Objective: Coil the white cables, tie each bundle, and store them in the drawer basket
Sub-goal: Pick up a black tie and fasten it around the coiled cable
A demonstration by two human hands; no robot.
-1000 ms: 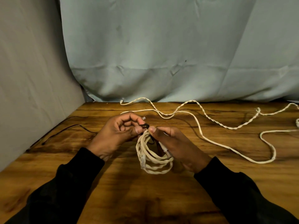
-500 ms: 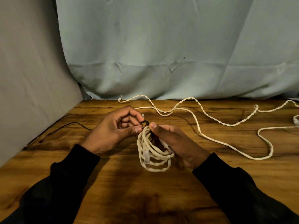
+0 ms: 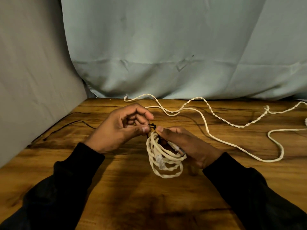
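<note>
Two hands meet over the desk (image 3: pixel 132 188): my left hand (image 3: pixel 119 130) pinches the black tie (image 3: pixel 152 126) between thumb and fingertip, and my right hand (image 3: pixel 184 145) keeps its grip curled on the coiled white cable (image 3: pixel 162 159), thumb at the tie. Another white cable (image 3: pixel 207 130) sprawls loose toward the desk's far right edge. A thin black wire (image 3: pixel 66 126) lies along its left edge.

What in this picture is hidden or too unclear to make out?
Head view:
- Drawer basket: not in frame.
- Black tie: too small to tell whether it is fastened; the left hand and right hand pinch it.
- Coiled white cable: its right side is hidden behind the right hand.
- Loose white cable: cut off by the right edge.
- Thin black wire: its left end blurs into shadow.
</note>
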